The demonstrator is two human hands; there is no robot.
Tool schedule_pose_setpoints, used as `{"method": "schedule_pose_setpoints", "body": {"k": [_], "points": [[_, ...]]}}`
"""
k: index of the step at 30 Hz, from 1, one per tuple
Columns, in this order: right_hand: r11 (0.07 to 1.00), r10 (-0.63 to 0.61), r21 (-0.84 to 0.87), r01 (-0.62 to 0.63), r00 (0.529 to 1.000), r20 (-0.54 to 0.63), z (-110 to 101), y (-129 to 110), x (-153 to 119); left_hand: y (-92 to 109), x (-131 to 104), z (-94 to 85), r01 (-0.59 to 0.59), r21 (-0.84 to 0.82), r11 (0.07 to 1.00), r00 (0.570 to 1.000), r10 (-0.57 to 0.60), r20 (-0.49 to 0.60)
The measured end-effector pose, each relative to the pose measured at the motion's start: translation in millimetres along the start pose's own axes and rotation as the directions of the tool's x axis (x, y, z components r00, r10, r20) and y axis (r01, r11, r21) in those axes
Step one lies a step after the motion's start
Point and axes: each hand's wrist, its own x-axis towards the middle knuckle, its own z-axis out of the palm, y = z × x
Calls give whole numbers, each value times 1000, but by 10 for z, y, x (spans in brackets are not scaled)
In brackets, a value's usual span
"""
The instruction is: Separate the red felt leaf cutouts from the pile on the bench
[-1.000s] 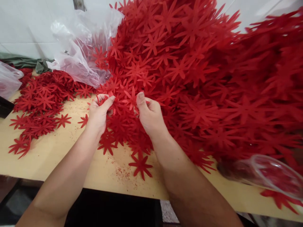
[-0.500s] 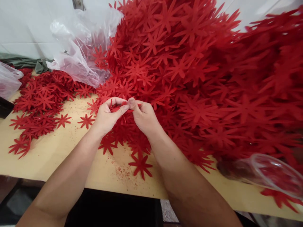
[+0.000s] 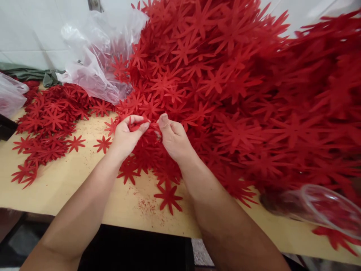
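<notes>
My left hand (image 3: pixel 126 135) is closed, pinching a folded red flower cutout (image 3: pixel 135 125) between thumb and fingers. Close by on the right, my right hand (image 3: pixel 174 136) has its fingers curled and its thumb resting along the top. Red material stretches from the left fingertips to the right hand's fingers, whose tips are hidden. Both hands are just above the front of a big heap of red flower cutouts (image 3: pixel 214 81) with long narrow petals. A single cutout (image 3: pixel 168 197) lies flat on the table below the hands.
A smaller pile of red cutouts (image 3: pixel 52 120) lies at left, beside a clear plastic bag (image 3: pixel 93 75). On its side at the right is a transparent plastic container (image 3: pixel 299 203). Red crumbs are scattered over the pale tabletop (image 3: pixel 118 210). Green cloth (image 3: pixel 34 74) lies along the wall.
My hands have drawn apart: the thumbs were touching, and now a gap bridged by red material shows. My right hand has shifted slightly right, my left slightly left.
</notes>
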Motion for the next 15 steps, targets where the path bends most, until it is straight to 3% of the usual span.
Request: {"method": "schedule_pose_setpoints", "body": {"k": [2,5,10,13,15], "points": [[1000,14,2,-14,999,-30,-2,11,-3,-11,21,-13,-1,10,1000,997,2,-79],[1000,-15,-23,13,997,-76,-25,0,0,19,35,-36,-7,-62,998,994,0,-109],[985,-135,-148,93,945,-299,-146,-24,29,116,66,-122,51,-213,976,974,-96,-206],[952,-250,-258,165,906,-342,-195,-20,35,135,68,-153,44,-226,973,981,-85,-175],[934,-299,-283,216,908,-294,-171,-18,18,124,48,-140,56,-220,974,991,-81,-105]]}}
